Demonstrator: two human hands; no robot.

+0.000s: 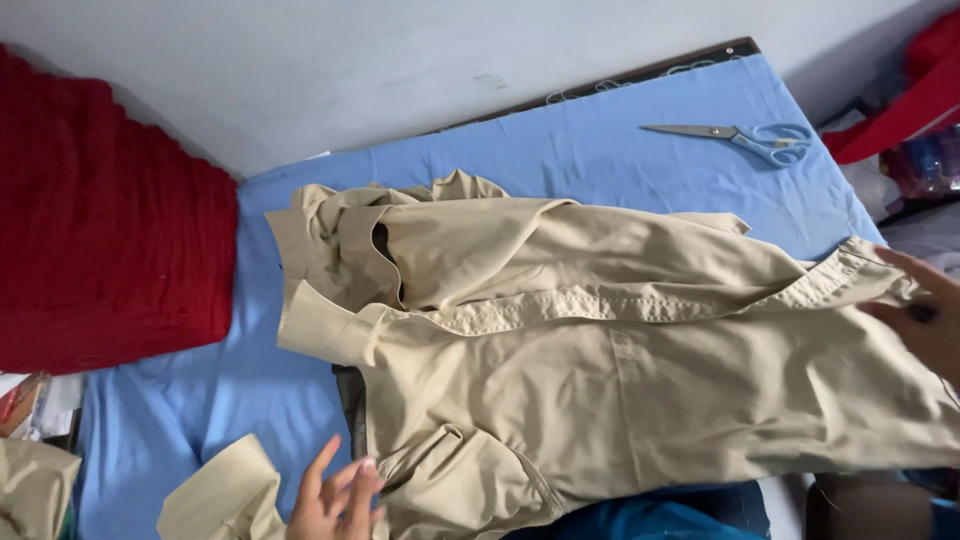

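A beige shirt [600, 370] lies spread across a blue-covered table [600, 150], collar toward the left and button strip running across its middle. My left hand [335, 495] is at the bottom edge, fingers apart, touching the shirt's near side by a pocket. My right hand [925, 310] is at the right edge, resting on the shirt's hem end with fingers pressing the cloth; whether it pinches the fabric is unclear.
Scissors [745, 138] with pale blue handles lie at the far right of the table. A red knitted cloth [100, 230] is piled at the left. Loose beige fabric pieces [225, 495] lie at the lower left. Red items [915, 90] sit beyond the right edge.
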